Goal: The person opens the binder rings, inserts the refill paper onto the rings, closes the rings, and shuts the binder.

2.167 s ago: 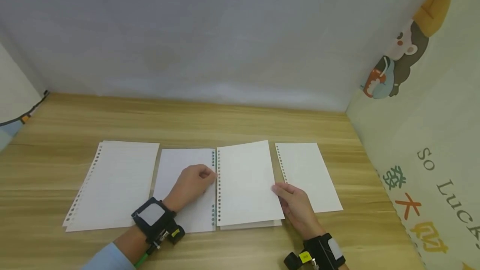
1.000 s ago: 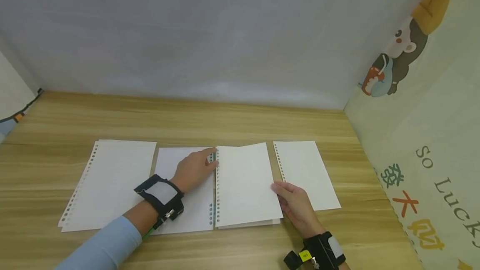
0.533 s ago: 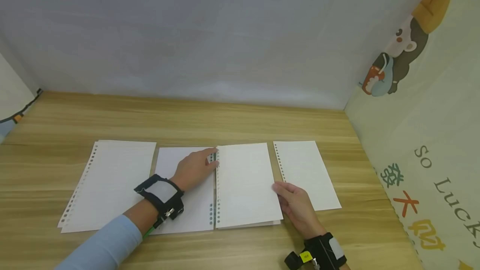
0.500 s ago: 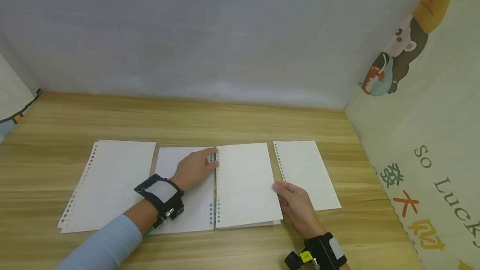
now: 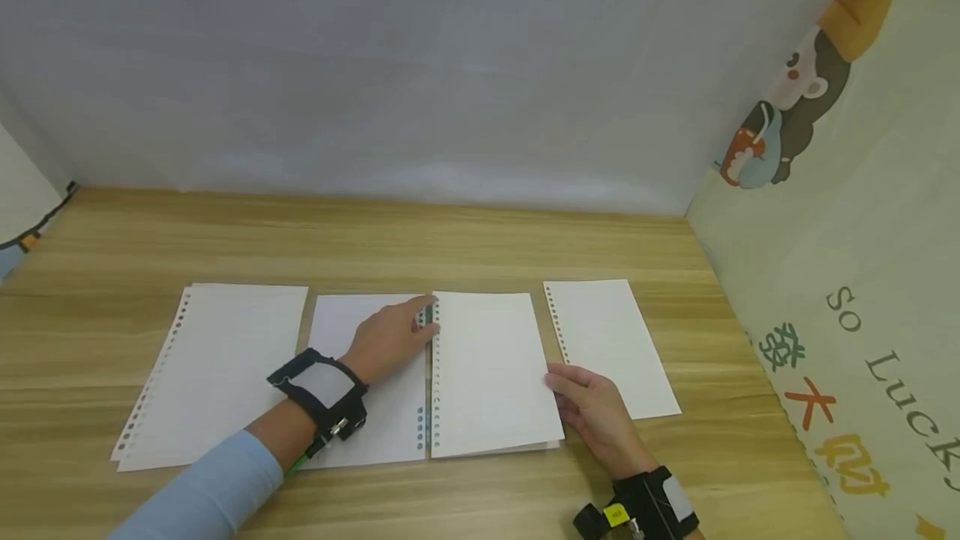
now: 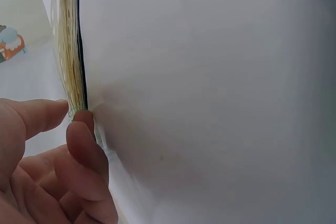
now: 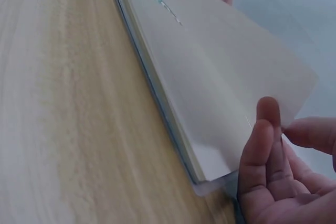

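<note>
A white rectangular paper sheet with punched holes (image 5: pixel 491 373) is lying between my hands, over the right side of one open ring-bound notebook with pale pages (image 5: pixel 390 432), its long axis running away from me. Both hands are touching it: my left hand (image 5: pixel 390 344) is pinching the holed edge near its far end, my right hand (image 5: pixel 596 419) the opposite edge, which is standing raised. One fanned white paper pile (image 5: pixel 217 357) is lying left, one white punched paper stack (image 5: pixel 611 348) right, on the wood-grain counter (image 5: pixel 375 248); their sheets I cannot count.
</note>
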{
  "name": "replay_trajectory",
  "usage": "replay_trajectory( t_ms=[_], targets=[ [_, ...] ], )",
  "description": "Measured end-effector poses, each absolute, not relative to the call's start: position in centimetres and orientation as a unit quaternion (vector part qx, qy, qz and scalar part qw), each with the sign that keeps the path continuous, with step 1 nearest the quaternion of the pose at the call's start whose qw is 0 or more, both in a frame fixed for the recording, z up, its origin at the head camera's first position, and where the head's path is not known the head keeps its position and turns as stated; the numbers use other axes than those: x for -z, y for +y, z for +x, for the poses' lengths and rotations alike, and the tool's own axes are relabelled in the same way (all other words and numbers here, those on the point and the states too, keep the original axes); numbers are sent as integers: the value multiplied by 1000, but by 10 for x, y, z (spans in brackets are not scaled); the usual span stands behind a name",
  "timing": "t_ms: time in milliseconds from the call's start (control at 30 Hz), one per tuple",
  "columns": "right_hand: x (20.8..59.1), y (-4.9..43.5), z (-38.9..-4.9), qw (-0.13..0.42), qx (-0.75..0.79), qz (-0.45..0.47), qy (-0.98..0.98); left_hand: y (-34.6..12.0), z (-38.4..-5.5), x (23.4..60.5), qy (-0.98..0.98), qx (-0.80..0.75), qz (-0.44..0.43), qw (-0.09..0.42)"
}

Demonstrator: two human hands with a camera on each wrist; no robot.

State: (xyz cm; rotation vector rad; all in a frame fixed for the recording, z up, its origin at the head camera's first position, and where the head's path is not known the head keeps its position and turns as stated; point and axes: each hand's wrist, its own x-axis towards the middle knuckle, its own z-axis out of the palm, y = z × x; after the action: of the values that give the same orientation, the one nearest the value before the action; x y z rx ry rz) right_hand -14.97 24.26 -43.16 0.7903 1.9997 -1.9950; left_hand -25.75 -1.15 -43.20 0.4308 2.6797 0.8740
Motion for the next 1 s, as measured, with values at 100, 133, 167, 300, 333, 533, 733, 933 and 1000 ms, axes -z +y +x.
replay_trajectory(
  t_ms=[100,133,167,300,333,533,733,933,1000],
  targets=[
    [430,243,-149,103,674,264,682,-11,-258,432,931,-299,150,143],
    [429,243,-149,101,674,263,683,-11,-258,432,932,-297,150,143],
    [429,243,-149,101,672,262,685,-11,-258,432,932,-295,150,144],
    [429,243,-149,97,667,263,690,-11,-258,432,931,-298,149,148],
    [429,244,-149,97,667,262,691,-11,-257,432,930,-300,149,149],
    [428,245,-147,112,664,257,693,-11,-258,433,927,-309,150,151],
    [424,245,-148,129,651,252,705,-11,-260,435,928,-302,152,158],
    [421,244,-153,137,628,243,727,-12,-259,433,934,-285,150,152],
    [421,243,-154,136,624,244,730,-12,-258,432,936,-281,149,151]
  ],
)
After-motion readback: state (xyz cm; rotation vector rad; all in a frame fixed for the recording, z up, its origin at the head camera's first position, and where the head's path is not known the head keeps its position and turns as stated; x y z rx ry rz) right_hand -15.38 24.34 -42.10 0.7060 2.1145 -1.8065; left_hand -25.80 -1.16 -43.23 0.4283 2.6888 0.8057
